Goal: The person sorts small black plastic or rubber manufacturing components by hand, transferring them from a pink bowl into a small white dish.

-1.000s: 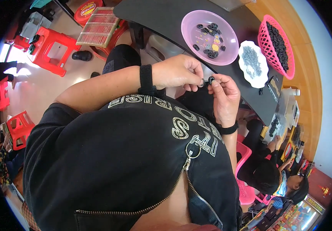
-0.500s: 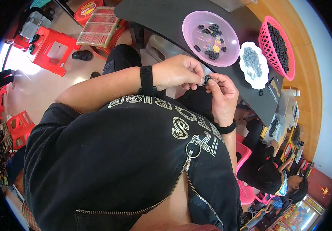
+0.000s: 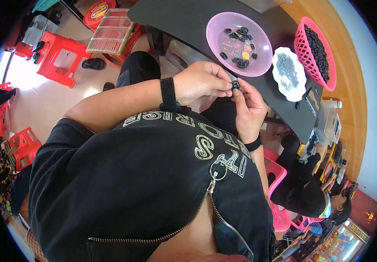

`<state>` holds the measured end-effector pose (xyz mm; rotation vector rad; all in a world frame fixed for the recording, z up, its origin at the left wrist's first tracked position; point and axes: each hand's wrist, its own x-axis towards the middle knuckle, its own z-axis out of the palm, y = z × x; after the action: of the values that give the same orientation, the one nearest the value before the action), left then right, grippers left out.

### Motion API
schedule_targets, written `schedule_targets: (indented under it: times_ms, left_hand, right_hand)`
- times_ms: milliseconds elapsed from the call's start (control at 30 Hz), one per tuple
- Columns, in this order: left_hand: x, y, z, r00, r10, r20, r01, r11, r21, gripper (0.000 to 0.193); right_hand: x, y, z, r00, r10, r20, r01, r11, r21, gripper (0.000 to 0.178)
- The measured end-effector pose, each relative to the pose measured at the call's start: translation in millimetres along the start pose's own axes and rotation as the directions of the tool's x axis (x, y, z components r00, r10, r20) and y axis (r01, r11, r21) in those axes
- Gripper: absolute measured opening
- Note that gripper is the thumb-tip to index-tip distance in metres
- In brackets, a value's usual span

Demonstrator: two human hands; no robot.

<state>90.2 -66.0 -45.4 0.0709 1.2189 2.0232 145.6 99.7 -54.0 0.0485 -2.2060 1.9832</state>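
Between the thumb and fingers of my right hand point(image 3: 250, 109) is a small round black plastic part point(image 3: 236, 85) with openings in its face. The fingertips of my left hand point(image 3: 202, 82) are pinched together against the left side of that part; whatever lies in that pinch is too small to make out. Both hands meet in front of my chest, by the table's near edge. Beyond them on the table, a translucent pink basin point(image 3: 214, 48) contains several similar black parts and small yellow and pink pieces.
A scalloped white dish point(image 3: 300, 92) of small silvery pieces stands on the dark table point(image 3: 171, 22). To its right is a pink mesh basket point(image 3: 332, 76) full of black parts. A person in black point(image 3: 304, 198) works farther along at right. Red stools point(image 3: 62, 59) stand at left.
My right hand has shifted slightly left, and the black part is turned so its face shows more. The person at the right has moved an arm toward the table items.
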Motion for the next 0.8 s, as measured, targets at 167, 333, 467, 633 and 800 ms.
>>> schedule_targets:
  times_ms: [167,333,467,633,800]
  left_hand:
    - [-0.4,0.8,1.5,1.0,-0.009,0.012,0.009,0.999,-0.043,0.007]
    - [-2.0,1.6,3.5,0.999,-0.028,-0.02,0.027,0.998,-0.06,0.008]
    - [-1.0,-0.9,1.9,1.0,-0.017,0.015,0.018,0.998,-0.067,0.009]
    - [-0.5,-2.2,0.9,0.999,-0.021,0.043,0.025,0.995,-0.093,0.01]
    - [-0.2,-4.7,-0.4,0.999,-0.017,0.05,0.024,0.989,-0.149,0.011]
  right_hand:
    - [0.6,1.0,-1.5,1.0,-0.018,-0.024,0.018,1.0,0.006,0.021]
    - [-0.6,1.5,-1.5,0.999,0.031,-0.026,-0.03,0.998,0.058,0.021]
    - [-1.2,1.4,-1.6,0.999,0.017,-0.03,-0.016,0.999,0.052,0.021]
    - [-2.0,-1.9,0.2,0.998,0.032,-0.058,-0.03,0.999,0.027,0.021]
    - [-1.7,-1.7,-0.2,1.0,-0.014,-0.019,0.014,1.0,0.007,0.023]
